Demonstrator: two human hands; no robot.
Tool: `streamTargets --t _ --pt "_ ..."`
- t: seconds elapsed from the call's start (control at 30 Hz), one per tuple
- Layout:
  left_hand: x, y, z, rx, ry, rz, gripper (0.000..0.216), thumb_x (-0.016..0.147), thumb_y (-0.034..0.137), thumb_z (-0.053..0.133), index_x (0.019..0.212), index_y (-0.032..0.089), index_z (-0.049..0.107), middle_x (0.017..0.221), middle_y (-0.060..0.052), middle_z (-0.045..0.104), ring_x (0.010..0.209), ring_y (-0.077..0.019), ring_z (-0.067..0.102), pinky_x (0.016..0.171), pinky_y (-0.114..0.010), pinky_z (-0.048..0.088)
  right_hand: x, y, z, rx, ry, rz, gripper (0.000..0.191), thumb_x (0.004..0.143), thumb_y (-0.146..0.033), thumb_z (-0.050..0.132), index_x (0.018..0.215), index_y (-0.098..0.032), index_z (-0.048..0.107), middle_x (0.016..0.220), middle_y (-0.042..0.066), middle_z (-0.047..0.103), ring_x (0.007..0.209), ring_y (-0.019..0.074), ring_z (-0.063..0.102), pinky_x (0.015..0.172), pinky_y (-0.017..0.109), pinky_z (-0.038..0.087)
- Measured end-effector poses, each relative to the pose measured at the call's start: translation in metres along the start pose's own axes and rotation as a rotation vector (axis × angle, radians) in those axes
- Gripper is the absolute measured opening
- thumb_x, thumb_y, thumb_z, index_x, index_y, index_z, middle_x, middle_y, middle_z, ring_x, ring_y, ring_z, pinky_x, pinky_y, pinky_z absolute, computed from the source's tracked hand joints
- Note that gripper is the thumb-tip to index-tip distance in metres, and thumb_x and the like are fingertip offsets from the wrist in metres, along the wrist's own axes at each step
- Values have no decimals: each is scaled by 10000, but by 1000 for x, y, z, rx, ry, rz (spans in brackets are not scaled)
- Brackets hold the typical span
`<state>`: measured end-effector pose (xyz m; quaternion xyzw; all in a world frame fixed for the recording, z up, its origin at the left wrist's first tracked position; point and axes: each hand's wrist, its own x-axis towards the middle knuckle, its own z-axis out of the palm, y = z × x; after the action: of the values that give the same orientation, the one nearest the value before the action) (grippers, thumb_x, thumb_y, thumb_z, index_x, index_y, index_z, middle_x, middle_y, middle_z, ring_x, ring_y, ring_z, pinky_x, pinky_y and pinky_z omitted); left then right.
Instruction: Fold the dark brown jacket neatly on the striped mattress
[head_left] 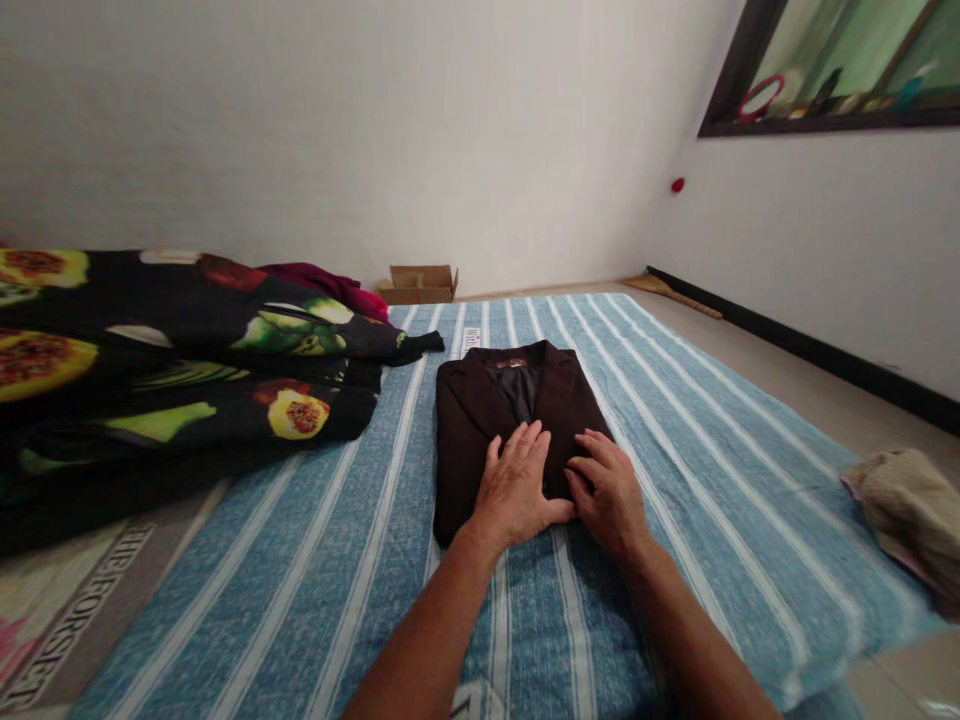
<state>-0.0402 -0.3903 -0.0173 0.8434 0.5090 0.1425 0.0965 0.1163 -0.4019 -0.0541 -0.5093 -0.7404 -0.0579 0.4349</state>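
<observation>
A dark brown jacket (495,405) lies folded into a neat rectangle on the blue striped cloth (675,430), collar pointing away from me. My left hand (516,490) rests flat on the near half of the jacket, fingers stretched out and together. My right hand (611,490) sits beside it on the jacket's near right edge, fingers curled down onto the fabric. The two thumbs almost touch. Neither hand lifts anything.
A black cloth with big fruit prints (172,370) is heaped at the left, with a red garment (330,285) behind it. A cardboard box (418,284) stands at the far wall. A beige bundle (911,510) lies at the right. A window (840,60) is upper right.
</observation>
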Motion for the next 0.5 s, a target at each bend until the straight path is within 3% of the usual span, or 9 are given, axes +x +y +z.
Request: streamTargets --t 0.27,0.5 --pt "0 0 1 0 7 9 881 645 527 626 1378 162 300 1479 -111 262 1357 -282 192 1094 -497 110 8 -4 5 -94 -81 12 197 754 -105 466 693 -174 640 1075 115 631 1106 259 521 927 425 423" --pt "1 1 0 -18 -7 -6 949 610 631 625 1373 162 310 1480 -118 256 1361 -288 182 1093 -508 106 3 11 1 -67 90 170 181 782 -156 450 698 -177 608 981 120 625 933 226 580 826 378 473"
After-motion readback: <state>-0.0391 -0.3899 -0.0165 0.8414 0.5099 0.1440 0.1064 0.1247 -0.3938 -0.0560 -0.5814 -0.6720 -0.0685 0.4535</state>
